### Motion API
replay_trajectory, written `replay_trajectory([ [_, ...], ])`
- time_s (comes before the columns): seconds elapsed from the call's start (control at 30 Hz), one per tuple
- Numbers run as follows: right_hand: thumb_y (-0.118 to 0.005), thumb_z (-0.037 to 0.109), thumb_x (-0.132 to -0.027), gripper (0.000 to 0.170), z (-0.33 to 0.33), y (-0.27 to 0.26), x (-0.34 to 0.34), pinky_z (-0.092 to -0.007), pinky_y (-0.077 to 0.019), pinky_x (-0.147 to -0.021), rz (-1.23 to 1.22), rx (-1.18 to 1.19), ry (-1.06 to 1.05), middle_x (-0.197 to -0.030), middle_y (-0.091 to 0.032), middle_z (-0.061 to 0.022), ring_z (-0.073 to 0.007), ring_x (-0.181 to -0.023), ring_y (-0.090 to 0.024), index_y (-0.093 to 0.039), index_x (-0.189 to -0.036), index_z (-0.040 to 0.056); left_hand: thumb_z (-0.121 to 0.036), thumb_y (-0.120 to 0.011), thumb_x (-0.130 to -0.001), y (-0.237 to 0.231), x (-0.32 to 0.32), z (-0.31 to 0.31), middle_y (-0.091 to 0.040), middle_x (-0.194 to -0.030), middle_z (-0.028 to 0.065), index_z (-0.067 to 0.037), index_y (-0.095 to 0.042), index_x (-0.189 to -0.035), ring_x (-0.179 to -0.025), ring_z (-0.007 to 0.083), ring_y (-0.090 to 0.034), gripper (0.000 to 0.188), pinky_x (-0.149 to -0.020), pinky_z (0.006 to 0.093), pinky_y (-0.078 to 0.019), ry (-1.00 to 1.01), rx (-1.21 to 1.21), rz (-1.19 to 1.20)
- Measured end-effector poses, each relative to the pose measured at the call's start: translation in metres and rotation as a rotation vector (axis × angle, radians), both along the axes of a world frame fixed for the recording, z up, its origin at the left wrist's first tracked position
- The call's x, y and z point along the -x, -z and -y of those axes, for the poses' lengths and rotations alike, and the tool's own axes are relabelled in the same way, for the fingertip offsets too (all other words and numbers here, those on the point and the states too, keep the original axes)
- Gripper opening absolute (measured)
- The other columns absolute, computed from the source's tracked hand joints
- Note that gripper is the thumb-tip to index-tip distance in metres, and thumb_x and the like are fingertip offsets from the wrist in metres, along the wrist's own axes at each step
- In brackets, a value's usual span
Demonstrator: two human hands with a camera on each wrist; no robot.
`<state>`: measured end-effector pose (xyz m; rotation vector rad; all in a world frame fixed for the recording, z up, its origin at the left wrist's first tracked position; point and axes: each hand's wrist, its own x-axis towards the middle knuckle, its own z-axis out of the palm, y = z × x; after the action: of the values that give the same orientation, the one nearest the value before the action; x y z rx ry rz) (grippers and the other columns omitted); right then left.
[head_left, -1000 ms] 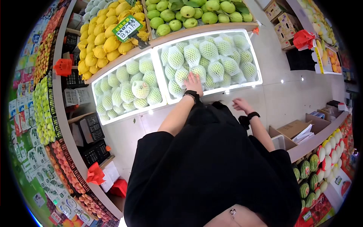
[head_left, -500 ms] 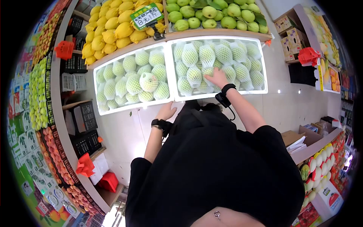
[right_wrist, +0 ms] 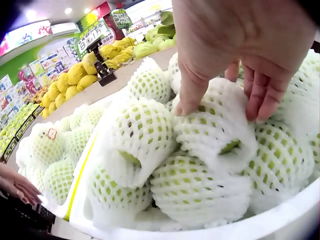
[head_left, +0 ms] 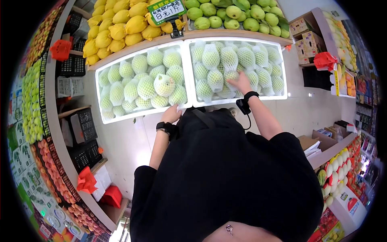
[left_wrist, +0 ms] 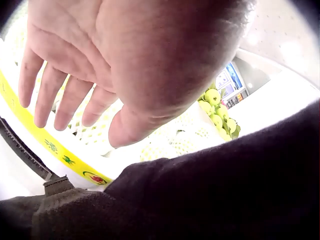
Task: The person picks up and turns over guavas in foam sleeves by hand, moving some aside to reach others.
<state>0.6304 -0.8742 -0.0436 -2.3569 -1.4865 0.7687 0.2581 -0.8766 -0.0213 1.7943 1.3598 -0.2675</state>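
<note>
In the right white foam box (head_left: 238,100), my right hand (head_left: 242,84) has its thumb and fingers around a green fruit in white netting (right_wrist: 215,127); in the right wrist view the hand (right_wrist: 240,55) comes down over it from above. Other netted fruits lie against it. My left hand (head_left: 171,114) is at the near edge of the left foam box (head_left: 141,115), below its netted fruits. The left wrist view has this hand (left_wrist: 110,65) with fingers extended and slightly spread; whether the fingertips touch the box is unclear.
Yellow fruits (head_left: 137,24) and bare green fruits (head_left: 231,23) lie on the shelf behind the boxes, with a price sign (head_left: 165,11) on a black clip. Black crates (head_left: 84,125) stand at the left; cardboard boxes (head_left: 314,43) are at the right.
My left hand has left the right box and moved to the left box's near edge. My right hand has come from beside the body into the right box and taken hold of a fruit.
</note>
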Motion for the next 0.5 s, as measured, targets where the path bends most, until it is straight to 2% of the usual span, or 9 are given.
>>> replay_trajectory([
  [0.07, -0.072, 0.049, -0.057, 0.095, 0.005, 0.019, 0.0, -0.0387, -0.0447, -0.082, 0.114, 0.031, -0.038, -0.107, -0.051, -0.0268, -0.0358, -0.098, -0.053, -0.03, -0.122, -0.0065, -0.03, -0.048, -0.079, -0.001, -0.004, -0.008, -0.055, -0.107, 0.024, 0.002, -0.048, -0.112, -0.101, 0.0358, -0.052, 0.046, -0.087, 0.0408, -0.0411, 0.02, 0.002, 0.002],
  [0.1, -0.072, 0.048, -0.057, 0.096, 0.005, 0.015, 0.003, -0.0396, -0.0439, -0.083, 0.141, 0.096, -0.046, -0.11, -0.049, -0.0263, -0.0359, -0.1, -0.052, -0.029, -0.124, -0.0056, -0.029, -0.048, -0.078, 0.0, -0.006, -0.011, -0.056, -0.102, 0.0237, 0.002, -0.052, -0.102, -0.097, 0.0362, -0.053, 0.04, -0.084, 0.0414, -0.0422, 0.039, 0.001, 0.002],
  [0.17, -0.073, 0.048, -0.057, 0.1, 0.004, 0.009, 0.012, -0.0413, -0.0422, -0.086, 0.191, 0.229, -0.065, -0.115, -0.046, -0.0254, -0.0362, -0.105, -0.048, -0.025, -0.127, -0.004, -0.029, -0.049, -0.078, 0.002, -0.008, -0.015, -0.057, -0.1, 0.0237, 0.001, -0.052, -0.097, -0.095, 0.0361, -0.054, 0.036, -0.082, 0.042, -0.0426, 0.06, 0.023, -0.024],
  [0.2, -0.073, 0.047, -0.057, 0.1, -0.001, 0.003, 0.018, -0.0427, -0.0413, -0.086, 0.21, 0.272, -0.01, -0.115, -0.046, -0.0253, -0.0365, -0.106, -0.048, -0.024, -0.128, -0.0024, -0.03, -0.049, -0.078, 0.003, -0.01, -0.017, -0.057, -0.099, 0.0237, 0.001, -0.052, -0.095, -0.094, 0.0361, -0.054, 0.035, -0.081, 0.0423, -0.0428, 0.066, 0.034, -0.038],
  [0.27, -0.073, 0.047, -0.057, 0.1, -0.012, -0.014, 0.034, -0.0456, -0.0395, -0.087, 0.242, 0.362, 0.095, -0.114, -0.046, -0.025, -0.0371, -0.107, -0.047, -0.024, -0.13, 0.001, -0.03, -0.049, -0.078, 0.004, -0.011, -0.018, -0.057, -0.1, 0.0227, 0.0, -0.053, -0.098, -0.095, 0.0352, -0.054, 0.036, -0.082, 0.0418, -0.0431, 0.092, -0.005, -0.024],
  [0.37, -0.074, 0.046, -0.057, 0.098, -0.016, -0.022, 0.046, -0.0485, -0.0368, -0.088, 0.347, 0.347, 0.081, -0.113, -0.046, -0.0257, -0.039, -0.106, -0.047, -0.025, -0.131, 0.0055, -0.03, -0.049, -0.078, 0.005, -0.013, -0.014, -0.057, -0.102, 0.0212, -0.001, -0.053, -0.102, -0.096, 0.0339, -0.055, 0.038, -0.083, 0.0407, -0.0434, 0.137, 0.018, -0.027],
  [0.47, -0.074, 0.047, -0.057, 0.095, -0.019, -0.015, 0.044, -0.0488, -0.0356, -0.088, 0.315, 0.359, 0.088, -0.112, -0.047, -0.0265, -0.0388, -0.105, -0.047, -0.028, -0.131, 0.0081, -0.029, -0.049, -0.077, 0.007, -0.018, -0.016, -0.057, -0.104, 0.0198, -0.001, -0.053, -0.108, -0.098, 0.0327, -0.054, 0.041, -0.084, 0.0395, -0.0432, 0.175, 0.05, -0.058],
  [0.5, -0.073, 0.047, -0.056, 0.092, -0.016, -0.016, 0.04, -0.0472, -0.04, -0.084, 0.283, 0.291, 0.071, -0.108, -0.049, -0.0264, -0.0385, -0.101, -0.05, -0.031, -0.128, 0.0075, -0.029, -0.049, -0.077, 0.006, -0.021, -0.015, -0.057, -0.104, 0.0198, -0.001, -0.052, -0.108, -0.097, 0.0328, -0.054, 0.041, -0.084, 0.0396, -0.0431, 0.172, 0.023, -0.032],
])
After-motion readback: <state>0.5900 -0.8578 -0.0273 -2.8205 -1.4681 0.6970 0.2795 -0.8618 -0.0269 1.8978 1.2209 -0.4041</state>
